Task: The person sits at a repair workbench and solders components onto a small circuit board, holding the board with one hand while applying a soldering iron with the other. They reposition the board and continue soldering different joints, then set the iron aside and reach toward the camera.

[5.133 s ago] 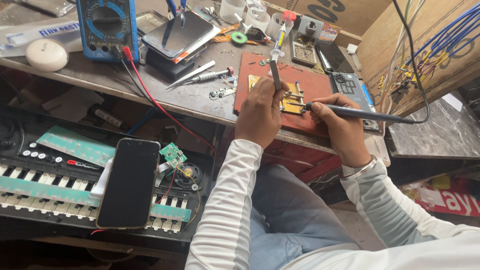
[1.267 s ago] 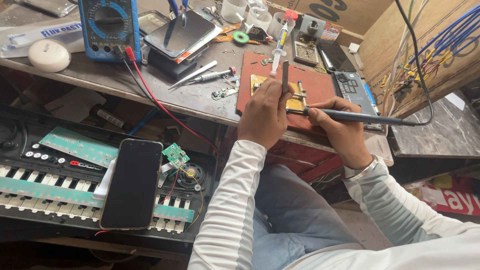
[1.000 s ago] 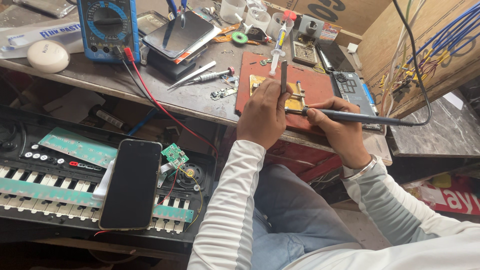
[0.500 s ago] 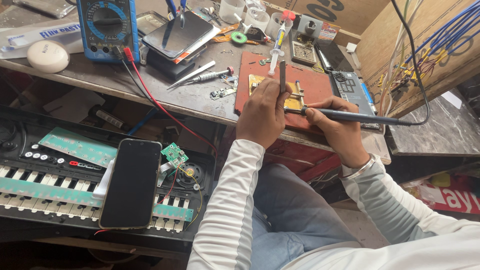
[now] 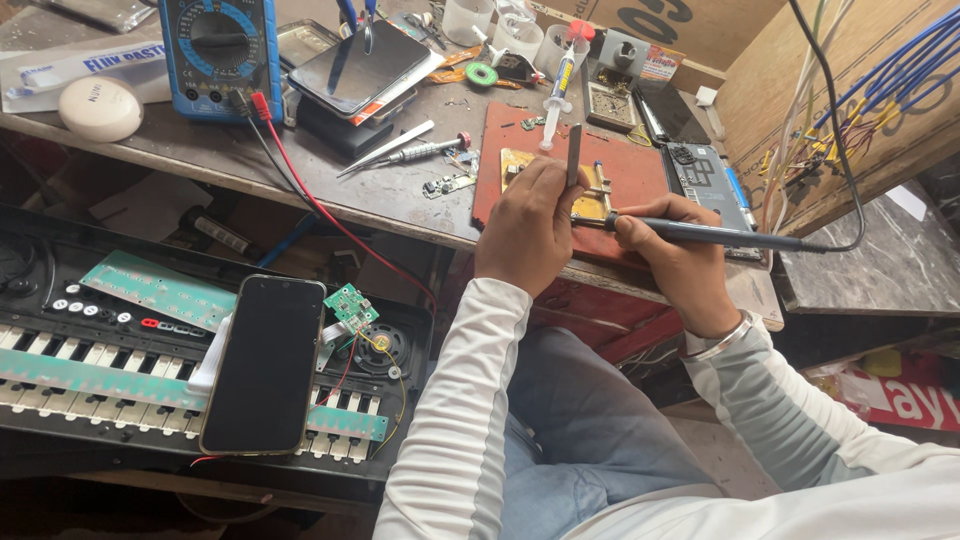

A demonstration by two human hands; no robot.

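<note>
Barely anything is shifting since a moment ago: the left hand (image 5: 528, 232) is still pinching the tweezers (image 5: 573, 155) upright, fingers closed around them, their upper end sticking up above the knuckles. The right hand (image 5: 678, 258) is keeping its closed grip on the soldering iron (image 5: 720, 236), which is lying nearly level with its tip touching the small gold-coloured circuit board (image 5: 590, 203), just beside the left fingers. That board is sitting on the red-brown work mat (image 5: 635, 170) at the near edge of the table (image 5: 400, 195), toward its right end. A syringe (image 5: 557, 85) is lying at the far edge of the mat. Further left on the table, a blue multimeter (image 5: 220, 45) is standing near the far edge, its red lead trailing over the near edge. Below the table, a black phone (image 5: 265, 362) is resting face up on an opened keyboard (image 5: 100, 360), beside a small green board (image 5: 350, 305).
</note>
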